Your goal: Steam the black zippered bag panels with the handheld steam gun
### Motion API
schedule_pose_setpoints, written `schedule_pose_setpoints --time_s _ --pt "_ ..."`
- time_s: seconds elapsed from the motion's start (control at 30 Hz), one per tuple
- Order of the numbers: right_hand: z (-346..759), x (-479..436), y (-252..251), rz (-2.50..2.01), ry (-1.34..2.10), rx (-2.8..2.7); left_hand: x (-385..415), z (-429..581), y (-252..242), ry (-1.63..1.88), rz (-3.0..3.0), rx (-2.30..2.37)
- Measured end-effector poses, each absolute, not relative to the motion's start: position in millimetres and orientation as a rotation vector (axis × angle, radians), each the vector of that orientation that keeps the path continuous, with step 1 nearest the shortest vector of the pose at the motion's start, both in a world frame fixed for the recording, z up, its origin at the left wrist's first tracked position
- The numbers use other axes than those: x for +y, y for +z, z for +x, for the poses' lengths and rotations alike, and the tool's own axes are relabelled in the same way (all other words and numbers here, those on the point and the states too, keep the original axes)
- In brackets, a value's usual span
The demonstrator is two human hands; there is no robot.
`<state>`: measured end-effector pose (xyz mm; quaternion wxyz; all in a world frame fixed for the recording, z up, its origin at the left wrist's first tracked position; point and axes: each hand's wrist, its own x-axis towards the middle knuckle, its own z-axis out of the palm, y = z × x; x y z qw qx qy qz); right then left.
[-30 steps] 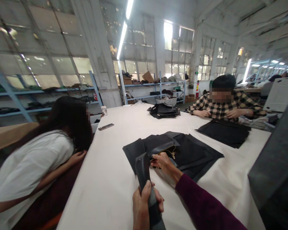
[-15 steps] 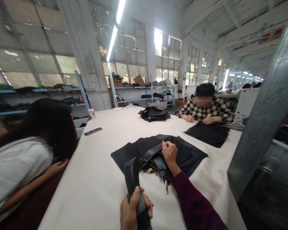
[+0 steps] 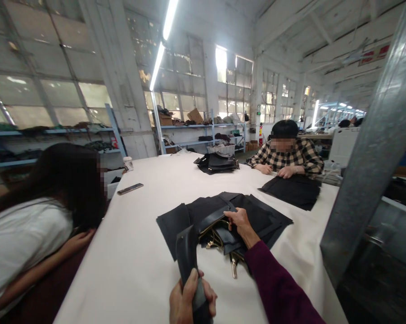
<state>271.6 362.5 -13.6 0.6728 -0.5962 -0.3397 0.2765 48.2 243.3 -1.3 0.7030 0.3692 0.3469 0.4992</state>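
Observation:
My left hand (image 3: 192, 297) is closed around a black leather piece (image 3: 187, 252), a broad curved strip standing up from my fist. My right hand (image 3: 241, 225) reaches over the pile, its thumb and index finger closed at the edge of a black leather strip with a gold zipper (image 3: 211, 219). The other fingers curl underneath and are partly hidden. Below that strip lie more zippered pieces, and a gold zipper pull (image 3: 234, 268) rests on the white tabletop (image 3: 138, 261). Flat black fabric panels (image 3: 172, 220) are spread beneath and behind them.
Across the table a person in a checked shirt (image 3: 306, 153) works over black panels (image 3: 292, 191). A second person (image 3: 30, 234) leans in at the left. A black stack (image 3: 216, 163), phone (image 3: 130, 189) and cup (image 3: 128, 164) lie farther back. A metal post (image 3: 361, 148) rises at right.
My right hand has dropped slightly and gone from a raised fist to fingers pinching at the zippered strip's edge. My left hand keeps its hold on the leather piece.

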Motion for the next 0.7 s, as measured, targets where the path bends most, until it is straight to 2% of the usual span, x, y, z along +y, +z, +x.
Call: schedule_pose_setpoints --time_s 0.7 --pt "207 341 12 -0.839 1.018 -1.108 234 56 8 1.157 0.795 0.644"
